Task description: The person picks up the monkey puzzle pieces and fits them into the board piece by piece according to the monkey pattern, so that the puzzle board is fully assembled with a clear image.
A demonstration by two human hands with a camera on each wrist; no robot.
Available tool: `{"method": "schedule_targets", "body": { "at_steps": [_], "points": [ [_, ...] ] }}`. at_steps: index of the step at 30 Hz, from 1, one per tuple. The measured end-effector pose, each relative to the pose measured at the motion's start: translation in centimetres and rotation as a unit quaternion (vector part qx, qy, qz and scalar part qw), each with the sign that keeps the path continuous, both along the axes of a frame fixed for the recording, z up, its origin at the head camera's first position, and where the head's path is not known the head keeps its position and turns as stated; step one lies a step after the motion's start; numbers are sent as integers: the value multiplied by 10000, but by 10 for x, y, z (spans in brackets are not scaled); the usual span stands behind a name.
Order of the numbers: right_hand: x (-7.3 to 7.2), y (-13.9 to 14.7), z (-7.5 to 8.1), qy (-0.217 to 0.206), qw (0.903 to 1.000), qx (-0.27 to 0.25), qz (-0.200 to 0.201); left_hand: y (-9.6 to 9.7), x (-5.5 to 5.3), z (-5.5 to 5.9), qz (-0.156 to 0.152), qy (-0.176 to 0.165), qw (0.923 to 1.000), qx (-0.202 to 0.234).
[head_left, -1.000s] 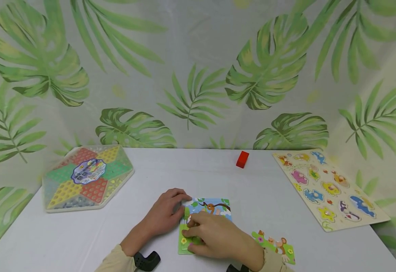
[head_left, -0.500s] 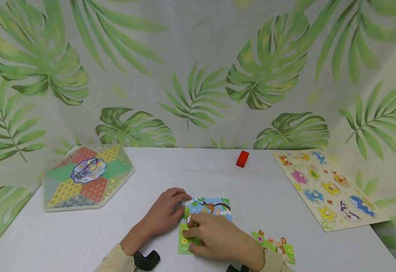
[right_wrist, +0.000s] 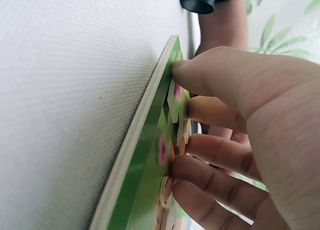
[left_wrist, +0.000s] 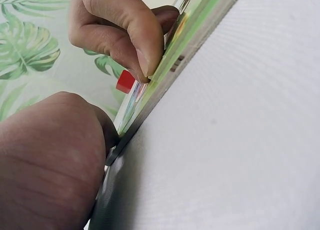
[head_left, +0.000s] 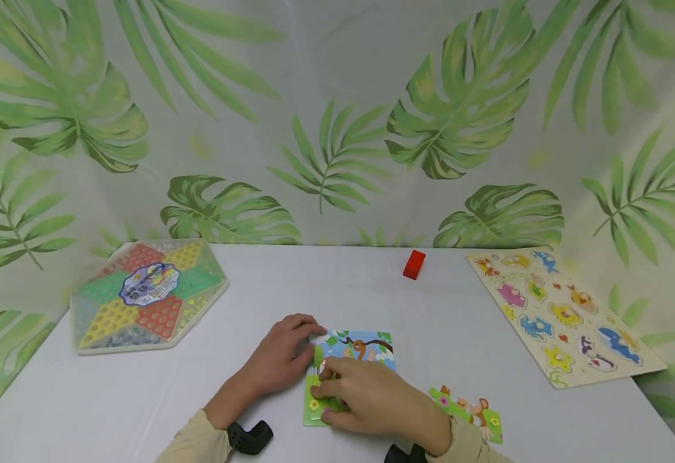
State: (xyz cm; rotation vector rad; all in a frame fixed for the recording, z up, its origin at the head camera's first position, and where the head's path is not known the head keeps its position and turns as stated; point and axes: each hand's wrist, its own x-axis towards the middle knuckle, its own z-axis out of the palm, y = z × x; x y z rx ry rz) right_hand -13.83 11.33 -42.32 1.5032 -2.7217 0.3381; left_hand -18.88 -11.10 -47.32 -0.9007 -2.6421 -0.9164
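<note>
A small jigsaw board (head_left: 307,417), with a blue sky, a branch and green grass, lies flat at the front middle of the table. My left hand (head_left: 279,360) rests against its left side, fingertips at the upper left corner and edge. Across the lower part reaches my right hand (head_left: 369,393), hiding much of the picture. In the right wrist view its thumb and index finger pinch a green jigsaw piece (right_wrist: 173,102) with a pink flower, which sits slightly tilted over the board. The other fingertips touch pieces beside it.
Right of the board, partly behind the right sleeve, lies a loose green jigsaw section (head_left: 480,417) with animals. A red block (head_left: 414,264) stands at the back. A hexagonal Chinese checkers set (head_left: 157,292) is at left, an animal peg puzzle (head_left: 545,350) at right.
The head view has tilted slightly, so everything sits a little higher in it. Both hands keep their places on the board.
</note>
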Motion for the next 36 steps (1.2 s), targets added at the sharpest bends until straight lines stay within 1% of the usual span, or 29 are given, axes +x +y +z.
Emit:
{"method": "schedule_targets", "body": {
  "at_steps": [5,11,20,29,36],
  "points": [
    [0,0,1,-63,10000,-4,-14,1,0,0,23,-9,10000,-9],
    [-1,0,-3,-92,9999,-42,9,0,0,-1,20,-45,10000,4],
    [-2,1,-4,-307,9995,-95,14,0,0,0,16,-23,10000,1],
    [-4,2,-4,-373,9992,-103,77,1,1,3,-4,0,10000,20],
    [-4,1,-3,-366,9992,-146,96,1,0,2,2,52,10000,-18]
  ]
}}
